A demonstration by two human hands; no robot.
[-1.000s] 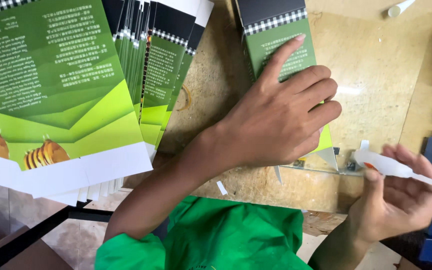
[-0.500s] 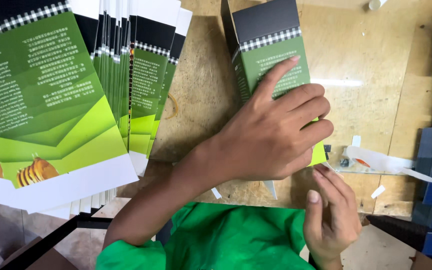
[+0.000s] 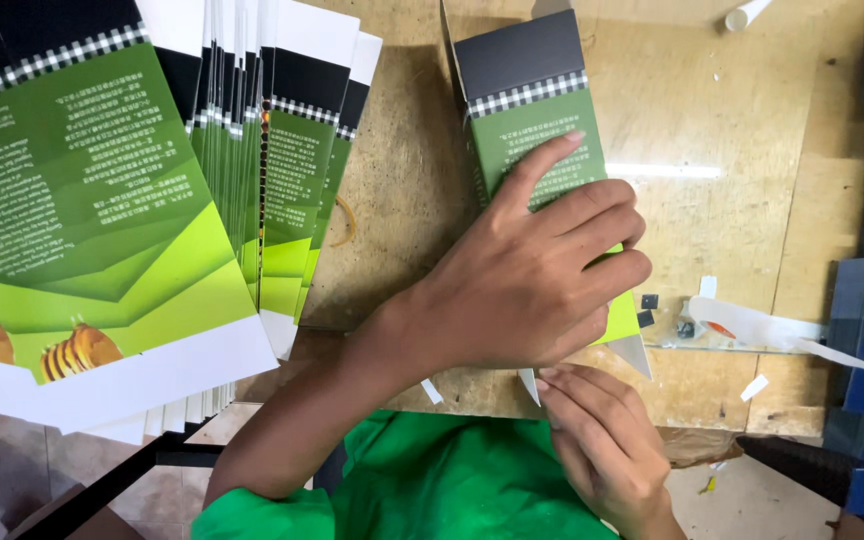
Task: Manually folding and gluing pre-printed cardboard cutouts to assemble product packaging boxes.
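left hand (image 3: 537, 275): lay flat, fingers spread, on folded green-and-black cardboard carton (image 3: 537, 120)
right hand (image 3: 602, 440): fingertips pinched carton's white bottom flap (image 3: 529, 383)

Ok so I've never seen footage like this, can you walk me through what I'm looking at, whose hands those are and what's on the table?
This is one view from a camera worn on a person's head, looking down at their own bare hands. The left hand presses flat on a folded green and black carton lying on a worn wooden table. The right hand touches a white flap at the carton's near end. A fanned stack of flat cartons lies to the left, and a white paper strip to the right.
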